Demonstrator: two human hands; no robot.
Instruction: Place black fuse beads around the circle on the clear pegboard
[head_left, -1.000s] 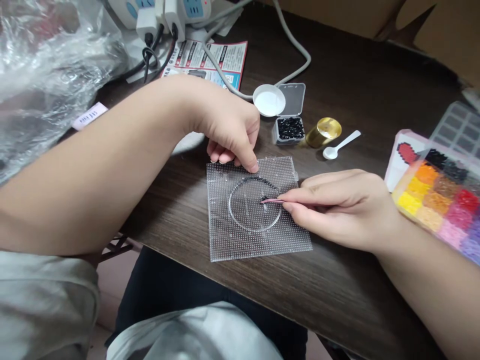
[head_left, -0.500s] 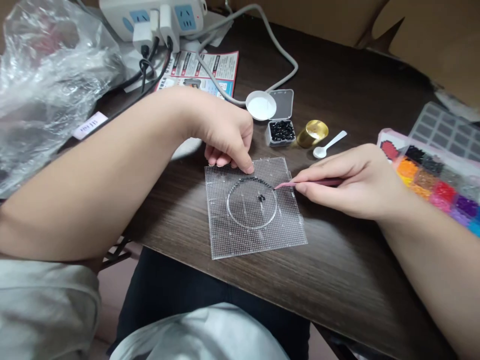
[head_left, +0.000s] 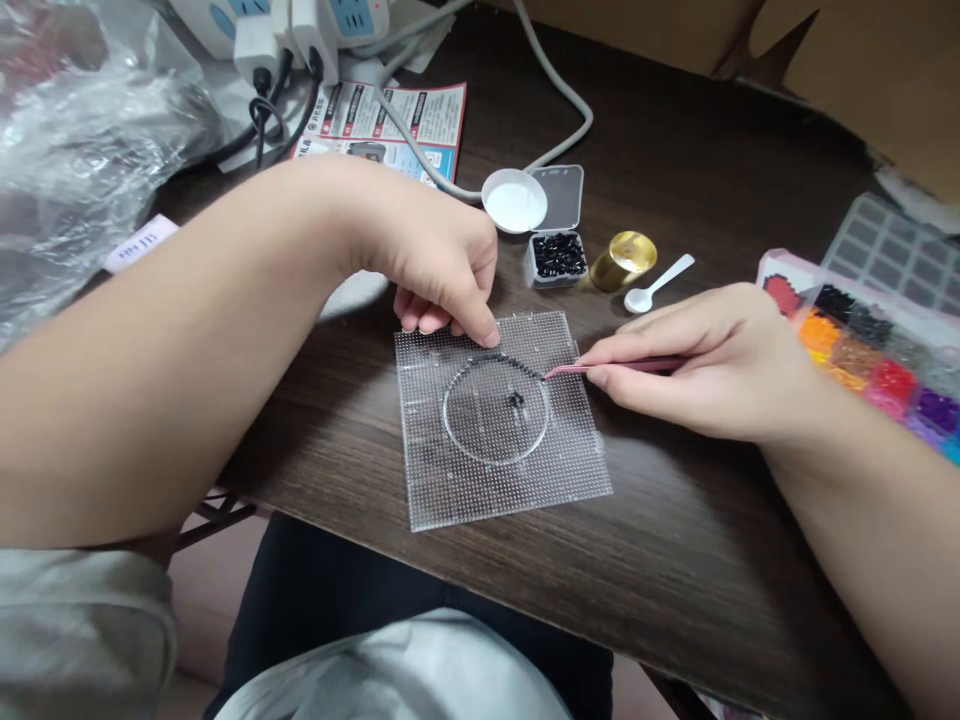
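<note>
Pink tweezers (head_left: 630, 366) sit pinched in the right hand (head_left: 694, 365) – their tips at the upper right of the clear ring (head_left: 445, 415), where a row of black beads (head_left: 491, 357) curves along its top. The left hand (head_left: 457, 265), fingers curled and holding nothing visible, presses its thumb on the far edge of the clear pegboard (head_left: 502, 480), which lies flat on the dark wood counter (head_left: 675, 560). Beyond – a small open box of black beads (head_left: 559, 256), a gold cup (head_left: 624, 262) and a white spoon (head_left: 658, 285).
</note>
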